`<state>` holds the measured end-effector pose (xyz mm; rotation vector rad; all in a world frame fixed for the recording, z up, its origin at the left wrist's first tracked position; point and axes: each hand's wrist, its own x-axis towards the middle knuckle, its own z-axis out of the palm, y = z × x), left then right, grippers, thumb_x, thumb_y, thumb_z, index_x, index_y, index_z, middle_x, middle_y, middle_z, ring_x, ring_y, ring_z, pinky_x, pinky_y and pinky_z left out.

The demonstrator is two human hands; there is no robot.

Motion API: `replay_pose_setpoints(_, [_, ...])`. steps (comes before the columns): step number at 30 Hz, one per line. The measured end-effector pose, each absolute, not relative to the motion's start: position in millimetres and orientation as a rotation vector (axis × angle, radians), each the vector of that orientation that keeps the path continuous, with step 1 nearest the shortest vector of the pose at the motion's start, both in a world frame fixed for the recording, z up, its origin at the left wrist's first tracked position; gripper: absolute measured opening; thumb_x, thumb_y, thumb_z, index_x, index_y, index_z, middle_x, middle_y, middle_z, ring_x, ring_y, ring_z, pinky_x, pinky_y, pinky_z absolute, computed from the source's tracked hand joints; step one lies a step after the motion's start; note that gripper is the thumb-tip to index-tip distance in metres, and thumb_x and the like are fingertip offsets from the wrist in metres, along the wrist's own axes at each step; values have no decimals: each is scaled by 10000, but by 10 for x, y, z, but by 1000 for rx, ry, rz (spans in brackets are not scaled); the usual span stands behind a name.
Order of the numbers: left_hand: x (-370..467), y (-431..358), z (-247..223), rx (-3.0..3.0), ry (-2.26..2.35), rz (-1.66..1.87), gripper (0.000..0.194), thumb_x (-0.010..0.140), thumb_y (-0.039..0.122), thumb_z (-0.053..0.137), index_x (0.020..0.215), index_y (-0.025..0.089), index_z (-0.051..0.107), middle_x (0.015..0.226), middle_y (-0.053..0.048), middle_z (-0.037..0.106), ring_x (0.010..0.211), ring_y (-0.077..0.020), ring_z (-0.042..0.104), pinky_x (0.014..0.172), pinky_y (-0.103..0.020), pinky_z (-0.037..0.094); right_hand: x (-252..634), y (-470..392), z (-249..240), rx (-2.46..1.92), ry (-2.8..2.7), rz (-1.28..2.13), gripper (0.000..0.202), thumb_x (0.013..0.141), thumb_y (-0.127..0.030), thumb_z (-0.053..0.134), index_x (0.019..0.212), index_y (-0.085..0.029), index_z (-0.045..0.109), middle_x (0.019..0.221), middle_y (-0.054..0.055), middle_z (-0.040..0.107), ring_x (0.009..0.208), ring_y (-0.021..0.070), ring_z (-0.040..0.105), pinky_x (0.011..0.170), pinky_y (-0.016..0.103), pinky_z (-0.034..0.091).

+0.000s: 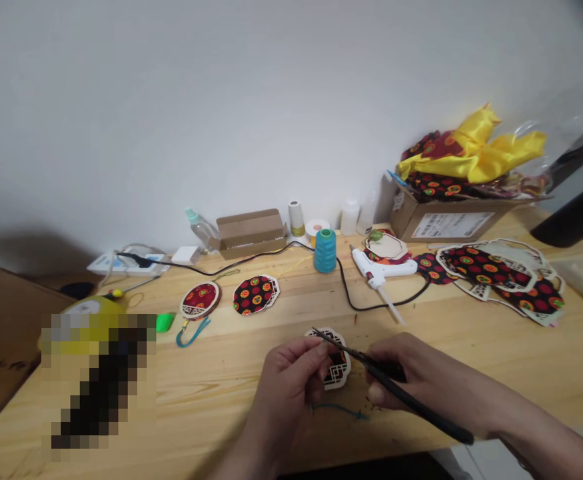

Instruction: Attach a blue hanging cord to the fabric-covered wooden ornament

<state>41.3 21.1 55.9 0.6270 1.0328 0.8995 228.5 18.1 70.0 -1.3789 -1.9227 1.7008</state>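
Near the table's front, my left hand (296, 373) is closed, thumb and fingers pinched at a small lattice-edged ornament (340, 373) with dark patterned fabric. My right hand (411, 373) is wrapped round black-handled scissors (421, 408). Their blades reach left over the ornament, close to my left fingertips. What lies between the blades is too small to tell. A teal cord (338, 407) lies on the wood below the ornament. Part of the ornament is hidden by my left hand.
Behind the hands stand a teal thread spool (326, 252) and a white glue gun (384, 268) with a black cable. Fabric ornaments (256, 295) lie left and right. A carton (438, 220) of cloth stands back right, a power strip (128, 262) back left.
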Motion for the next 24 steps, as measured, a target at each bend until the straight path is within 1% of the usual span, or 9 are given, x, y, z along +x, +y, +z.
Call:
replay_pose_setpoints(3, [412,210,553,642,1037,897,120,707,213,648,657,111,686,459,50,411,399,-36,265,397,-200,139,2279,203,698,-1339,-1884,1742,223,770,-316,542,642,-168,435,602,-59,297,561,81,267,480,216,207])
replay_pose_setpoints(7, [407,218,537,651,1037,907,124,709,219,644,658,116,690,476,41,434,402,-36,269,402,-201,145,2291,207,642,-1316,-1838,1789,267,778,-356,540,628,-169,423,583,-64,295,545,77,266,475,220,201])
replay_pose_setpoints(11, [401,224,527,649,1035,902,130,703,228,650,695,112,707,474,40,436,404,-37,271,404,-199,149,2295,203,597,-1315,-1802,1817,289,778,-350,541,602,-172,395,570,-66,280,530,73,251,468,224,186])
replay_pose_setpoints(16, [402,229,540,653,1039,902,145,703,236,650,701,103,706,465,44,421,407,-38,261,406,-203,139,2284,211,582,-1293,-1749,1853,296,767,-358,564,601,-170,406,567,-70,282,527,70,250,467,226,178])
replay_pose_setpoints(20, [409,229,534,645,1027,900,134,711,228,644,684,108,696,463,44,422,407,-35,249,408,-201,125,2277,212,579,-1301,-1724,1850,267,736,-335,599,604,-163,444,560,-72,295,528,70,254,465,224,183])
replay_pose_setpoints(24, [378,240,506,638,1019,915,134,731,217,637,690,103,693,479,39,434,420,-35,266,410,-190,158,2289,205,603,-1345,-1784,1788,285,731,-354,607,591,-159,452,553,-71,301,527,69,257,460,218,191])
